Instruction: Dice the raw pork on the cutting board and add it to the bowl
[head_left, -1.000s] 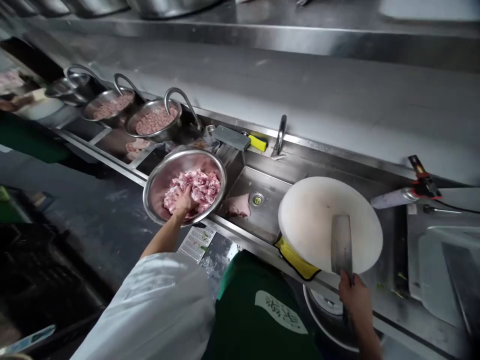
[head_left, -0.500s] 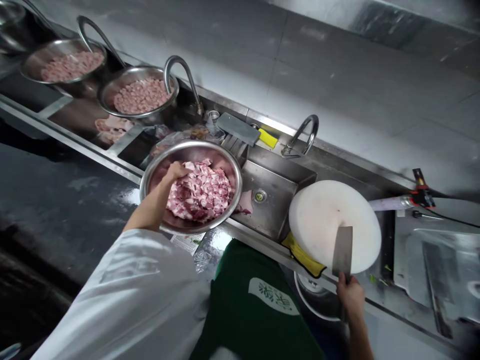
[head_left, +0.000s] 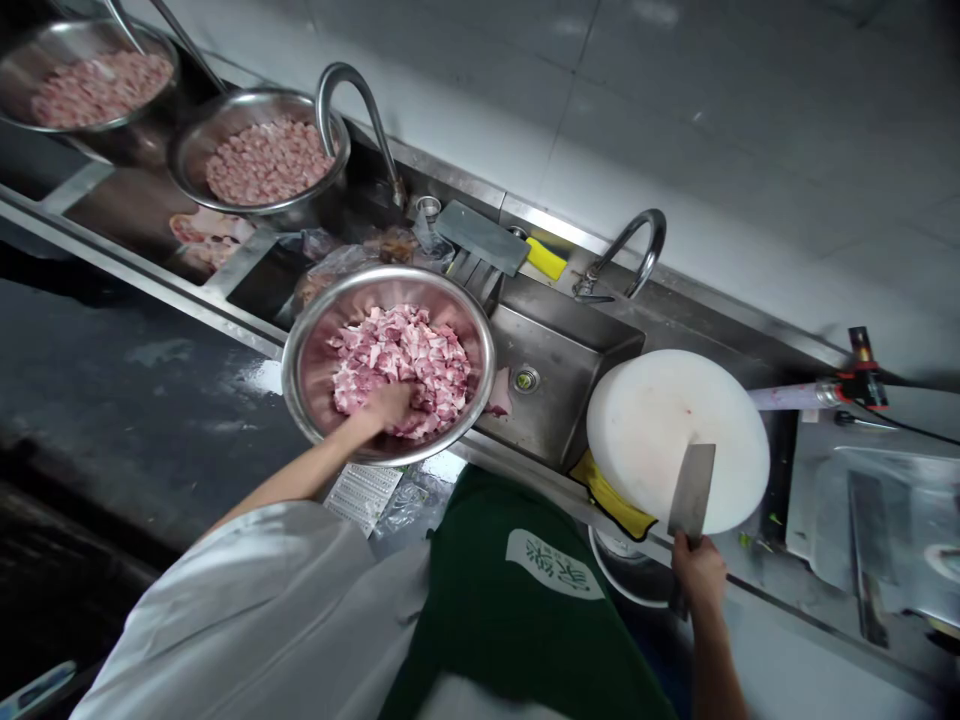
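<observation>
My left hand reaches into a big steel bowl, its fingers sunk in the cut raw meat and hidden there. The meat is pink and white, in small chunks. In my right hand is the handle of a cleaver, fingers wrapped round it. The cleaver's broad blade lies over the near edge of a round white chopping board, pointing away from me. A yellow cloth sticks out from under the board's near left side.
A sink with a scrap of meat lies between bowl and board. Further left stand two steel bowls of meat. Curved taps line the wall. A second blade lies at the right.
My left hand has moved from the far left side of the meat to its near side and dug in. The right hand still holds the cleaver at the board.
</observation>
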